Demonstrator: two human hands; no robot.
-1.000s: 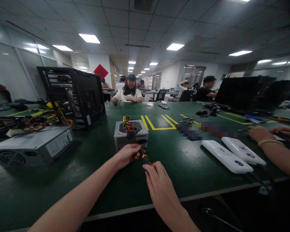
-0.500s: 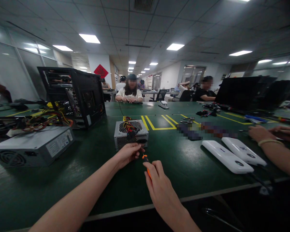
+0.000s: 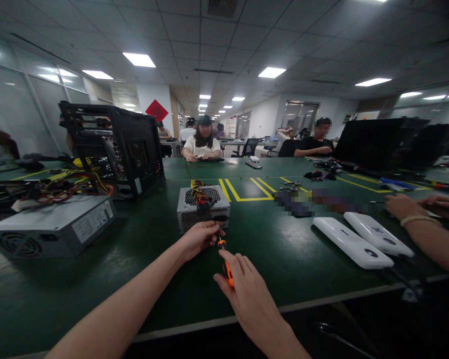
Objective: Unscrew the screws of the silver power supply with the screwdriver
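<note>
R hand (image 3: 251, 289) thumb had swung out L, hand loosely gripping screwdriver (image 3: 228, 274) nr PSU (image 3: 187, 218) front. L hand (image 3: 197, 240) by shaft end; tip hidden, hold couldn't be told. Label (image 3: 93, 222), far-L unit (image 3: 48, 217): illegible.

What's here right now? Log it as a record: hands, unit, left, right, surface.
Left hand: fingertips together in front of the silver perforated metal power supply; anything held is unclear
Right hand: holds an orange-and-black-handled screwdriver, shaft towards the left fingertips
On the unit: bundled multicoloured cables
Left: open-framed black computer case; grey metal box with fan grille
Right: two white rounded oblong devices
Surface: dark green tabletop, yellow lines
</note>
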